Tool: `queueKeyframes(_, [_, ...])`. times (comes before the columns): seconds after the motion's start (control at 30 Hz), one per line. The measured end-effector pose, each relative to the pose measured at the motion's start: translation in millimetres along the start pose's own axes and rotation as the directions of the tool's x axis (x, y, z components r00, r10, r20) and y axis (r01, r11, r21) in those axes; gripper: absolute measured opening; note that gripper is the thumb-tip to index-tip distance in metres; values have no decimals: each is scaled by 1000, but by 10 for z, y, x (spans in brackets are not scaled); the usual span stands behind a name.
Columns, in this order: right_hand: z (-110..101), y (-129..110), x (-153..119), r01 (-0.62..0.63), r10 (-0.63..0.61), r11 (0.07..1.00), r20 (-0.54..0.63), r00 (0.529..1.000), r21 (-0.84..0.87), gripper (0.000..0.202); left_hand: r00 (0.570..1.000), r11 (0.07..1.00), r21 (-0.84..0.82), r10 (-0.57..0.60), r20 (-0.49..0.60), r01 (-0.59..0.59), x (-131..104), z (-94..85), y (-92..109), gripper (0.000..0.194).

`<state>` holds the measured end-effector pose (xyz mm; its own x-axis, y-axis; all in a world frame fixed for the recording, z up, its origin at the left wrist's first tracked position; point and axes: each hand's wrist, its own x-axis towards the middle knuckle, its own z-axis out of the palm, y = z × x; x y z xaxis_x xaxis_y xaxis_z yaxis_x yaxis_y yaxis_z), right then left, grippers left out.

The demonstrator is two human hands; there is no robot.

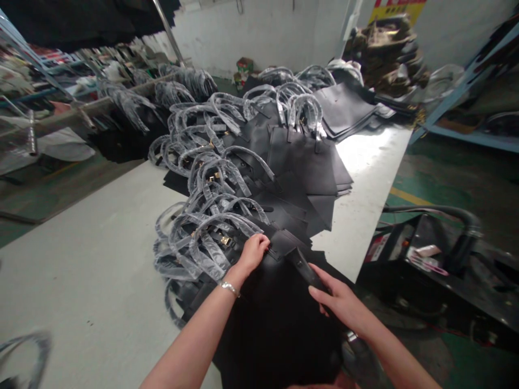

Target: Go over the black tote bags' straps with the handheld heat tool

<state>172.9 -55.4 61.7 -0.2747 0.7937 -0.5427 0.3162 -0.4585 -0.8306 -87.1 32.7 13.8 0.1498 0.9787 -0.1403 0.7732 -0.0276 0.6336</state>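
Observation:
My left hand (253,253) is closed, its fingers pinched at the end of a plastic-wrapped bag handle (227,218); the fingertips partly hide the spot they grip. Beneath it lies a black bag panel (284,319), flat and close to my body. My right hand (338,300) is wrapped around a black handheld tool with a flat, wide tip (302,263). That tip points up and left over the panel's top edge, a short way right of my left hand. Whether it touches the panel I cannot tell.
More black panels (304,162) with wrapped handles lie overlapped along the pale table (101,270). Handled pieces (125,102) hang on a rail at the left. A black machine (438,270) with a hose stands right of the table. Blue shelving (454,102) is behind it.

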Motion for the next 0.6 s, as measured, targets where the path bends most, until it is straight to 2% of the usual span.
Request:
queueKeyframes(0.07, [21,-81,48,-10,10,1000,50,999,-13,71,997,999,-49,7,-77,-11,-103,37,-37,12])
queueKeyframes(0.17, [75,-248,173,-46,49,999,136,989,-22,67,990,986,-155,35,-135,-56,-213,97,-65,33])
queueKeyframes(0.33, [138,-501,360,-73,75,997,177,981,-21,61,992,974,-216,37,-123,-63,-243,109,-42,38])
queueKeyframes(0.5, [90,-511,373,-147,139,989,300,944,4,60,992,973,-223,29,-120,-56,-247,101,-38,40])
queueKeyframes(0.57, [102,-515,411,-151,132,988,289,948,42,59,993,973,-221,38,-111,-62,-247,114,-57,41])
queueKeyframes(0.6, [113,-528,438,-130,112,990,241,964,60,58,994,973,-223,40,-106,-63,-247,121,-67,42])
